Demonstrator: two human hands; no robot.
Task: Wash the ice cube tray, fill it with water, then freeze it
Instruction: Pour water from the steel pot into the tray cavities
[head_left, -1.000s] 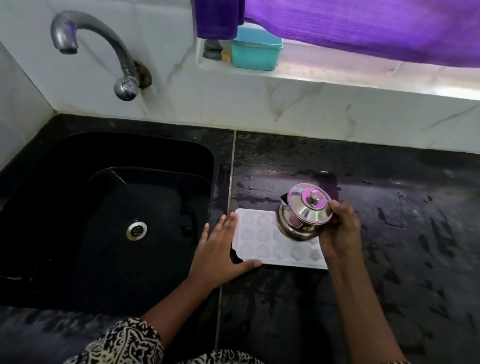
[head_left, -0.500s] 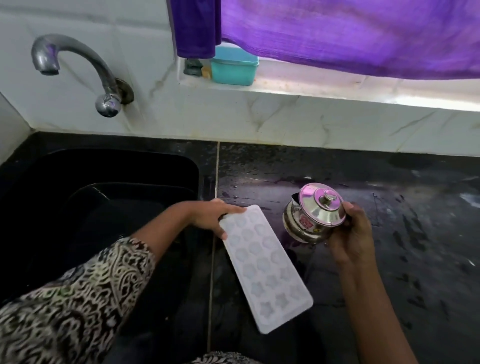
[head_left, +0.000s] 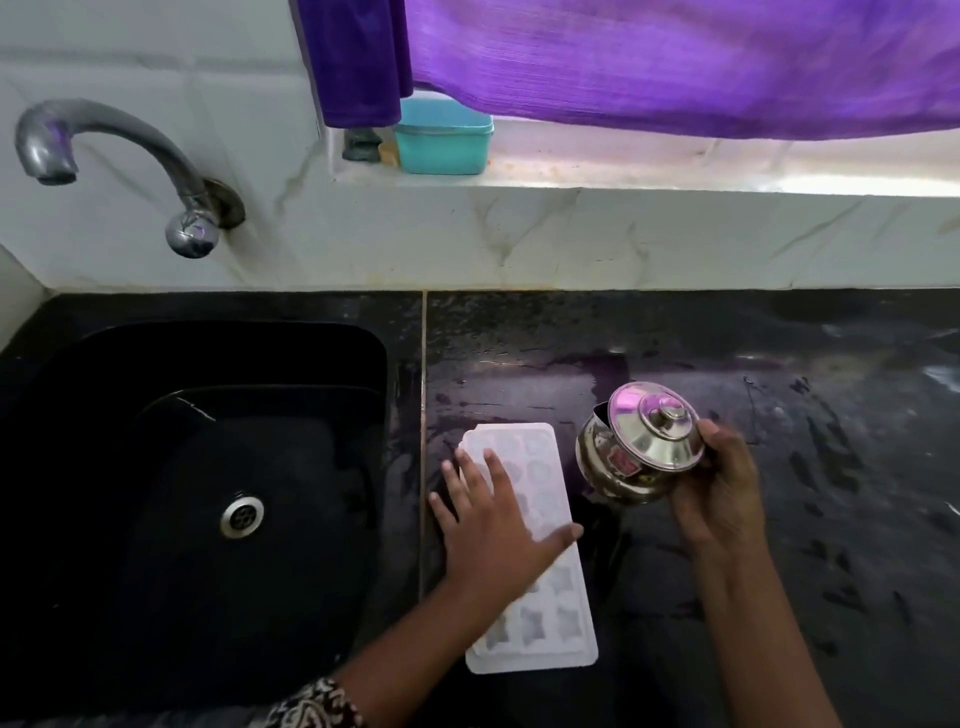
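- Ice cube tray lies on the wet counter, right of the sink; left hand presses it, fingers straight; it may skid.
- Right hand grips a tilted lidded pot; its lid may slip off.

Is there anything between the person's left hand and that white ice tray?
Nothing visible. The left hand lies with straight fingers directly on the ice cube tray; the steel pot in the right hand is off to its side.

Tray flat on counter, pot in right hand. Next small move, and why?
Probably tip the pot over the tray and pour: the left hand lies flat on the tray, steadying it, and the right hand holds the lidded pot tilted beside it.
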